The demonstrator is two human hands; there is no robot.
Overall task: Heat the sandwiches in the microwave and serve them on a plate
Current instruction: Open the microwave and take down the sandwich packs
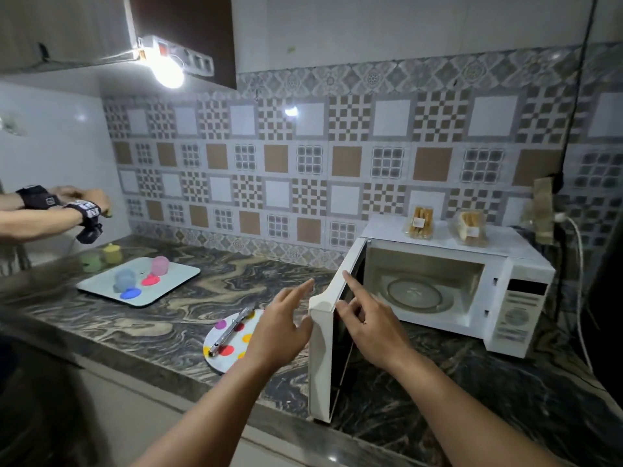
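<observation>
Both hands at the swung-open microwave door (325, 348): left hand (281, 326) open, fingers spread against its outer edge; right hand (369, 323) loosely open on the inner glass, forefinger out. Left of these, dotted plate (225, 360) with knife (231, 328) on worktop (161, 318). Farther right, microwave (472, 288), cavity empty. On top, two wrapped sandwiches (419, 222).

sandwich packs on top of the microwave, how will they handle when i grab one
Each sandwich pack looks clear-wrapped, so probably light, soft and easily squashed. Both stand on a narrow edge on the microwave, so a nudge may tip them. The glossy wrap could be a bit slippery.
</observation>
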